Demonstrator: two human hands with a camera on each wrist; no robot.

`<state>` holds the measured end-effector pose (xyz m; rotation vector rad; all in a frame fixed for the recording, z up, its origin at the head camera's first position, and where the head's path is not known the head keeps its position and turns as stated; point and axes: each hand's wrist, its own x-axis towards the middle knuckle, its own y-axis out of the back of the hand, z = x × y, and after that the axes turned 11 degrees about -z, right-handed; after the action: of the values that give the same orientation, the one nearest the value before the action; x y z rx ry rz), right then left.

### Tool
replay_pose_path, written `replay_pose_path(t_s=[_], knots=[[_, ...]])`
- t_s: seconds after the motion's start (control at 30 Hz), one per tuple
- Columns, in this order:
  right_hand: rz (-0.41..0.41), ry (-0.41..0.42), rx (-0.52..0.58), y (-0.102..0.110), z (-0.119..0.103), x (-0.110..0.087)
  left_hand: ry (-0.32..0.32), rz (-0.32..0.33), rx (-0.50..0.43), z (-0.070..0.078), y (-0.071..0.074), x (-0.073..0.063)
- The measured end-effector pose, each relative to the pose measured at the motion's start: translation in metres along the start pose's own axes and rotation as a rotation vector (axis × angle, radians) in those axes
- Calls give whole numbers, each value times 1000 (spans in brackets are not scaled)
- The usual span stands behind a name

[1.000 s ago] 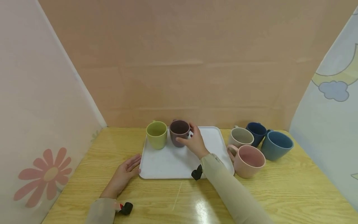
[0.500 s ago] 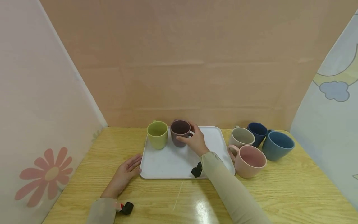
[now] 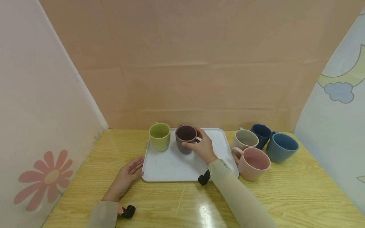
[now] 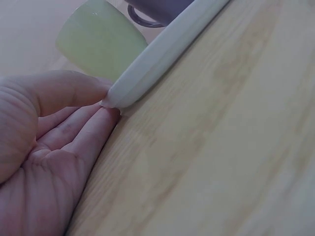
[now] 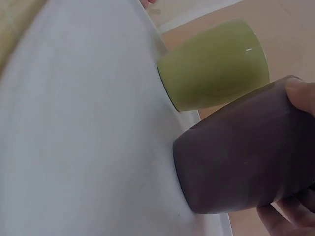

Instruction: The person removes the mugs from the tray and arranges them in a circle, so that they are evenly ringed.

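The purple mug (image 3: 182, 141) has shifted nearer, right hand (image 3: 203, 147) gripping it, left hand (image 3: 126, 178) straight-fingered.

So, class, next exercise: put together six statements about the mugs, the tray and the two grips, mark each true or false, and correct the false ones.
1. The right grip holds the purple mug. True.
2. The right grip holds two mugs. False: it holds only the purple one; the green mug stands to the left of that.
3. The left grip touches the edge of the white tray. True.
4. The purple mug is upside down. False: its opening faces up.
5. The pink mug is nearer the person than the navy mug. True.
6. The navy mug stands on the tray. False: it is on the table, right of the tray.
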<state>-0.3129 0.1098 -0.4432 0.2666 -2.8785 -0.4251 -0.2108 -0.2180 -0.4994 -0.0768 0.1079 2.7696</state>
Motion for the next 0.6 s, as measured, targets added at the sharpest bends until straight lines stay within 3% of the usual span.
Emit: replay_pose_path(t_s=[0.37,0.6], knots=[[-40,20,-12,22,-3,-42,-12,-4,-3,2,0,0],[-67,45,1,42,-22,-73,-2,-3,-18,5,-1,-2]])
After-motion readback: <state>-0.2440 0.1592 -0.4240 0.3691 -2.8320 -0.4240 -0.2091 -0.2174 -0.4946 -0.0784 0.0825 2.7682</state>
